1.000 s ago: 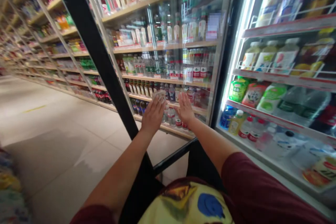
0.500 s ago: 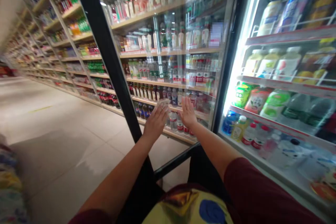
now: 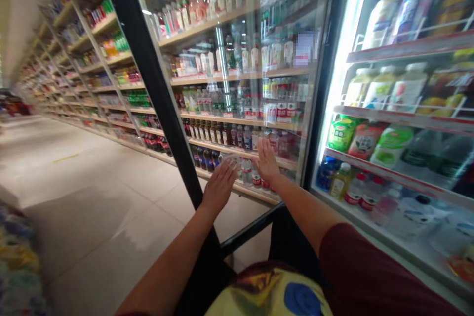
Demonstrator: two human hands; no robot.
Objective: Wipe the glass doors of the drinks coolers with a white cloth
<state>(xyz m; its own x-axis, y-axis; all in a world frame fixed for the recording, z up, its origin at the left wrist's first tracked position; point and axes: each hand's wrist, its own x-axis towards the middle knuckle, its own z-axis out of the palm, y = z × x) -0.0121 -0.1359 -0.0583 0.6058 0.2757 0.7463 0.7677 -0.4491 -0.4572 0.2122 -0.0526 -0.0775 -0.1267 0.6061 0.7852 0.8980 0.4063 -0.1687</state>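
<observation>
Black-framed glass door (image 3: 239,94); left hand (image 3: 219,187) flat over pale wad (image 3: 230,159), right hand (image 3: 267,163) flat, spread; tiled floor (image 3: 111,177), drink shelves (image 3: 121,59).

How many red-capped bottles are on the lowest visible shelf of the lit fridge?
2. The first red-capped bottle stands just right of a yellow bottle; the second red-capped bottle is beside it, left of a pink bottle. More may be hidden behind.
</observation>
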